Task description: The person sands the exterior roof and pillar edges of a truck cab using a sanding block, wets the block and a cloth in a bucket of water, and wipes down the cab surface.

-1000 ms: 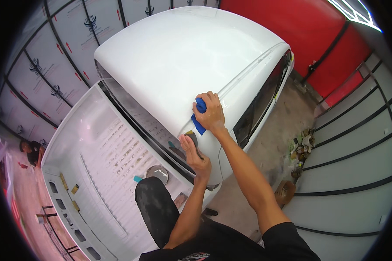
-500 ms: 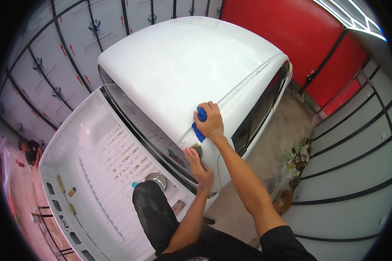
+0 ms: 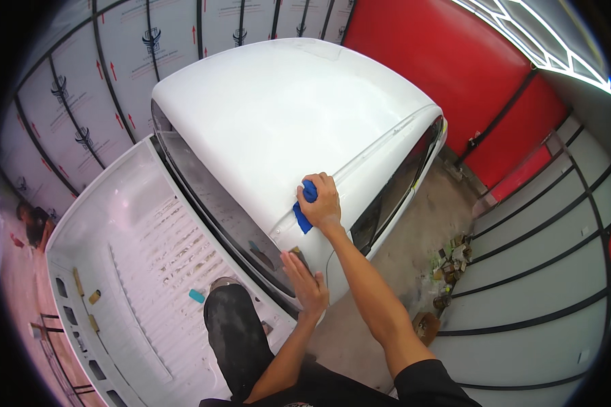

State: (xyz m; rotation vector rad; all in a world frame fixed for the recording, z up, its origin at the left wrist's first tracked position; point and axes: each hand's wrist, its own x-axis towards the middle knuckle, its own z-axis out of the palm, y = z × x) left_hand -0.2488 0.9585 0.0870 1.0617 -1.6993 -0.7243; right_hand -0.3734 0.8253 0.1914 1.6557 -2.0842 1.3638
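My right hand (image 3: pixel 322 205) is closed round a crumpled blue cloth (image 3: pixel 302 218), which rests on the rear right corner of a white pickup cab's roof (image 3: pixel 271 122). Just nearer to me, my left hand (image 3: pixel 309 293) lies along the rear pillar with its fingers straight and together. A thin dark grey pad with a yellowish edge (image 3: pixel 299 254) shows between its fingers and thumb. Most of that pad is hidden by the hand.
The truck bed (image 3: pixel 132 251) lies left of my bent knee, holding a teal block (image 3: pixel 196 296). Yellowish blocks (image 3: pixel 94 296) lie along its far-left side. Cluttered scraps (image 3: pixel 451 264) stand on the floor at right. Another person (image 3: pixel 37 224) is low at far left.
The view has shifted slightly. My right hand stays on the blue cloth at the roof corner, while my left hand and its pad sit a little lower on the pillar, farther from the cloth.
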